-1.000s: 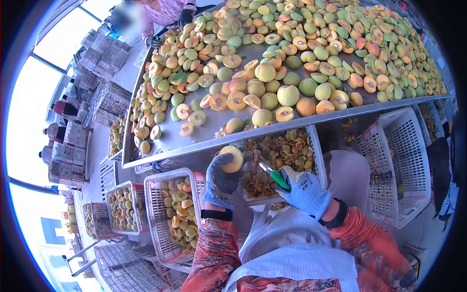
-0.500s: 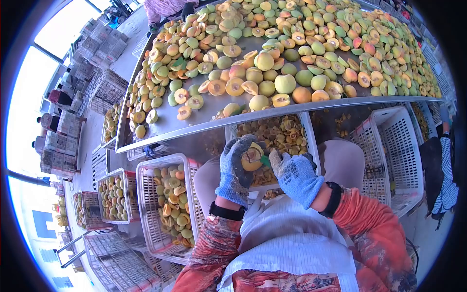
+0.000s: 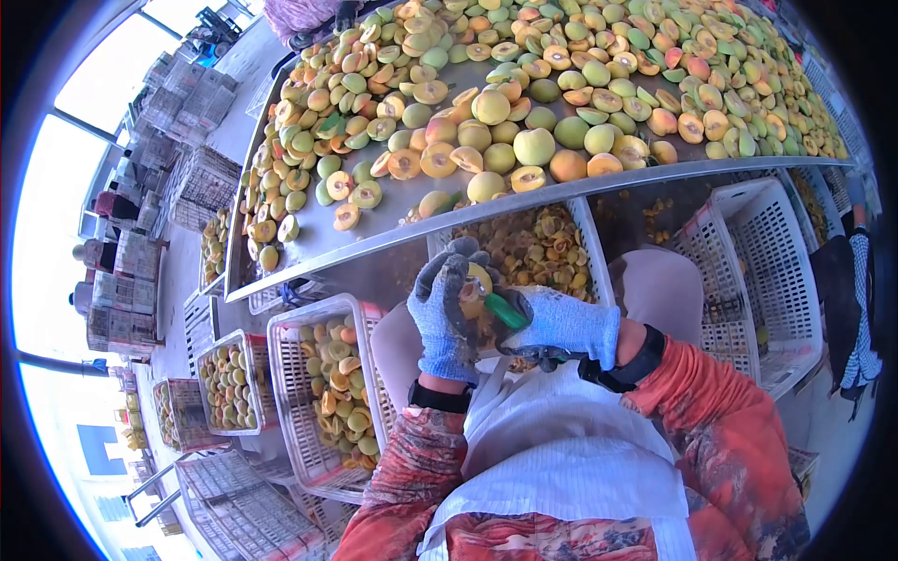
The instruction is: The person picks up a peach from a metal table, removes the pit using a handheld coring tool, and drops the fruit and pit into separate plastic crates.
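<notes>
My left hand [image 3: 443, 313], in a blue knit glove with a dark, soiled palm, is closed around a cut yellow peach [image 3: 474, 286]. Its cut side faces my right hand [image 3: 564, 323], which wears a matching glove and grips a green-handled tool [image 3: 506, 311]. The tool's working end is against or inside the peach; its exact shape is hidden. Below both hands stands a white crate [image 3: 591, 251] of peach scraps and pits. Just beyond it, a metal table [image 3: 374, 228] bears many whole and halved peaches [image 3: 534, 147].
To the left, a white crate [image 3: 282, 360] holds peach halves, with another filled crate [image 3: 251, 374] beyond. A white basket [image 3: 767, 252] stands at the right. The table's raised metal edge [image 3: 599, 185] runs across in front of me. Other people and stacked crates [image 3: 122, 280] are farther left.
My right hand has turned and moved left and slightly down, closer to the left hand, and more of the green handle shows. The left hand still holds the peach, now tilted differently.
</notes>
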`<control>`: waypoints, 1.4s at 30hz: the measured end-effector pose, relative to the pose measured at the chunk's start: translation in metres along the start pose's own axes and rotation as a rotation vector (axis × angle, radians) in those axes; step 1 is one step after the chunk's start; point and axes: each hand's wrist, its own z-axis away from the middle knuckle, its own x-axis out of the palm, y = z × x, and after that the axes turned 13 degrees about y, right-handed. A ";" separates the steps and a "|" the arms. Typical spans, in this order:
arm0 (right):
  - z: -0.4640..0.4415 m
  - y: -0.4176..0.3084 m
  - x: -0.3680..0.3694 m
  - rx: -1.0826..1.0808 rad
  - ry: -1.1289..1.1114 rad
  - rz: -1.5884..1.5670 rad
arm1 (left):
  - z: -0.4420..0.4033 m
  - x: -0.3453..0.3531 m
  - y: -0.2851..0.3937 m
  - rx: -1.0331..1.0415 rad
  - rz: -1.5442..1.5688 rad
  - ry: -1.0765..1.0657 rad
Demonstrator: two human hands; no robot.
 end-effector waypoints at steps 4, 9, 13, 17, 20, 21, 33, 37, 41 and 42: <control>0.000 0.020 0.009 -0.318 0.550 0.887 | -0.007 0.000 -0.014 -0.067 0.001 0.058; 0.007 0.027 0.027 -0.310 0.416 0.326 | 0.004 0.009 -0.016 0.040 -0.133 0.063; 0.002 0.036 0.027 -0.520 0.515 0.543 | 0.001 0.006 -0.011 -0.127 -0.090 0.066; 0.014 0.010 0.010 -0.139 0.158 0.086 | 0.000 -0.002 -0.009 0.006 -0.158 -0.045; 0.019 -0.001 0.000 0.084 -0.004 -0.136 | -0.003 -0.005 -0.005 0.094 -0.318 -0.093; 0.018 -0.001 -0.002 0.090 -0.005 -0.064 | -0.005 -0.006 -0.001 -0.051 -0.299 -0.180; 0.010 0.012 -0.002 0.064 -0.037 -0.294 | -0.025 -0.003 0.001 -0.041 -0.602 -0.381; 0.008 0.016 -0.005 0.099 0.042 -0.215 | -0.025 0.006 -0.005 -0.249 -0.343 -0.258; 0.008 0.013 -0.005 0.082 -0.068 -0.617 | -0.024 0.014 0.000 -0.251 -0.288 -0.266; 0.008 0.012 -0.005 0.078 -0.071 -0.611 | -0.026 0.013 -0.001 -0.241 -0.254 -0.303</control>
